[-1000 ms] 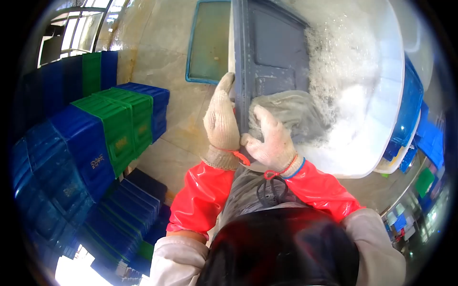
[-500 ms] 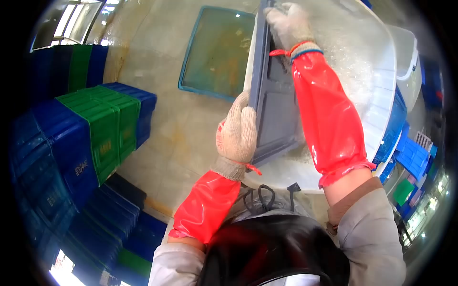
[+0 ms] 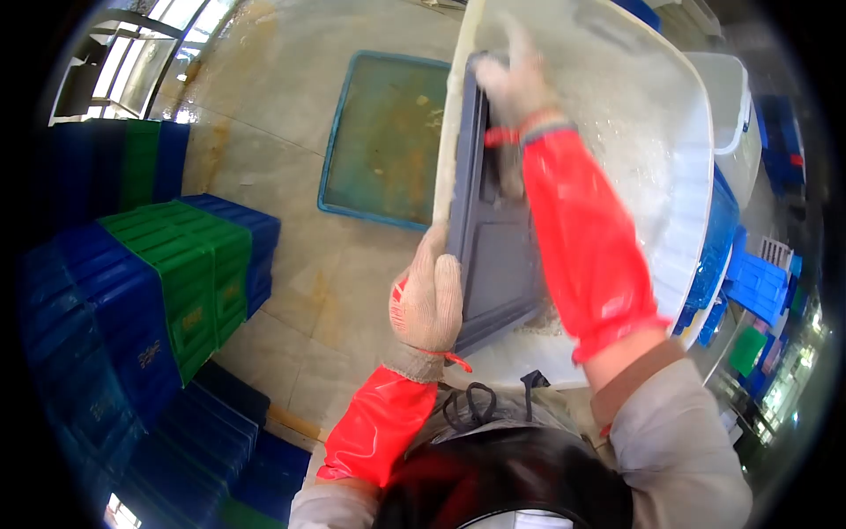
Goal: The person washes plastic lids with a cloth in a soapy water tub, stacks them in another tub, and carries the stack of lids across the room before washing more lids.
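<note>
A grey plastic crate or lid leans on its side in a large white tub of foamy water. My left hand, in a pale knitted glove, grips its left edge at the tub's rim. My right hand, also gloved and blurred by motion, is at the crate's far upper corner; what its fingers hold, if anything, cannot be made out. Part of the crate's inner side is hidden behind my right forearm. Both forearms wear red waterproof sleeves.
A shallow blue-rimmed tray with murky water lies on the floor beyond my left hand. Stacked green crates and blue crates stand at the left. A translucent white bin and blue containers are at the right.
My right hand has gone from the crate's near end to its far corner. My left hand stays at the edge, lower in view. The grey cloth seen near my right hand earlier is mostly out of sight.
</note>
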